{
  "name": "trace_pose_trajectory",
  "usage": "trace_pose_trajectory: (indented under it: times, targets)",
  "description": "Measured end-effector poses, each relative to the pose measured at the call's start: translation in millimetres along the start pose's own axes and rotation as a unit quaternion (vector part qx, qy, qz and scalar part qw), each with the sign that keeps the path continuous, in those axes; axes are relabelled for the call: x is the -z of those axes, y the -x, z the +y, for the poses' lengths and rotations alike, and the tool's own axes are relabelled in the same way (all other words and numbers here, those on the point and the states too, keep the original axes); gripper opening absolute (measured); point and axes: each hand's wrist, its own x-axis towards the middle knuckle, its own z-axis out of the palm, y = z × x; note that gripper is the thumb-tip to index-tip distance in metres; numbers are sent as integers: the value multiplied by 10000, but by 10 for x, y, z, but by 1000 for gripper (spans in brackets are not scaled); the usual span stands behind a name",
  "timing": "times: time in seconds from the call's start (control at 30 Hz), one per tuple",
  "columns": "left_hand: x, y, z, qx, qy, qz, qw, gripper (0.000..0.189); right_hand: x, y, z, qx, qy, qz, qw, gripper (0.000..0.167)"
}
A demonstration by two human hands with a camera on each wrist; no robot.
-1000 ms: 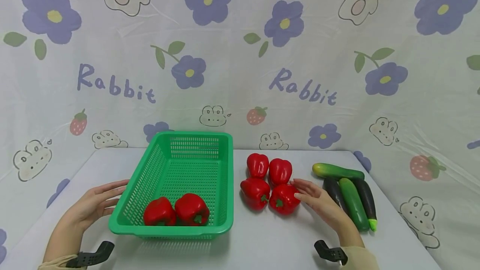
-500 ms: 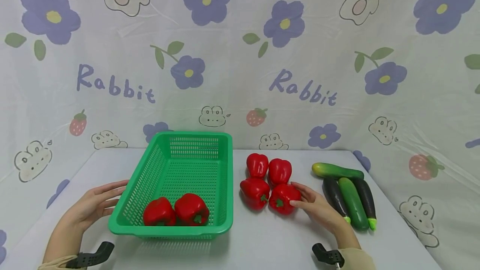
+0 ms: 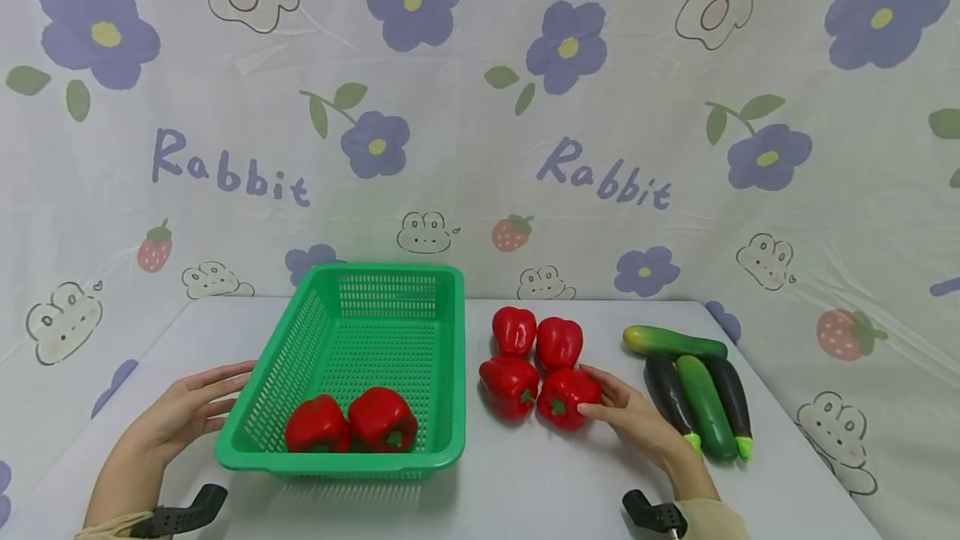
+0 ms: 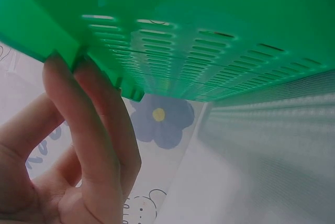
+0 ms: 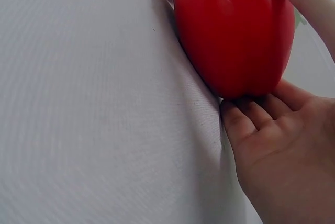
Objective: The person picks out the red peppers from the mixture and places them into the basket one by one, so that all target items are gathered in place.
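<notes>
My right hand [image 3: 637, 419] grips the nearest right red bell pepper [image 3: 567, 398], thumb on its front and fingers behind it. In the right wrist view the thumb lies along the upper side of this pepper [image 5: 235, 30] and the other fingers [image 5: 254, 111] reach under its end, close to the cloth. Three more red peppers [image 3: 512, 386] sit against it. My left hand [image 3: 183, 411] is at the left side of a green plastic basket [image 3: 459, 357], its fingertips touching under the rim in the left wrist view. Two red peppers [image 3: 384, 419] lie in the basket's near end.
On the right of the white table [image 3: 525, 490] lie two green cucumber-like vegetables [image 3: 705, 407] and two dark eggplants [image 3: 669, 390]. A printed cloth [image 3: 480, 107] hangs behind the table.
My right hand has shifted left onto the near right pepper, its thumb now across the front. The left hand and the basket stay in place.
</notes>
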Motion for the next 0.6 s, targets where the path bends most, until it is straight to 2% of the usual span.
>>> trace_pose_trajectory:
  times: [0.6]
  targets:
    - [8, -3, -4, -45, 105, -125, 9999, 25, 12, 36, 5, -58, -148, 41, 9999, 77]
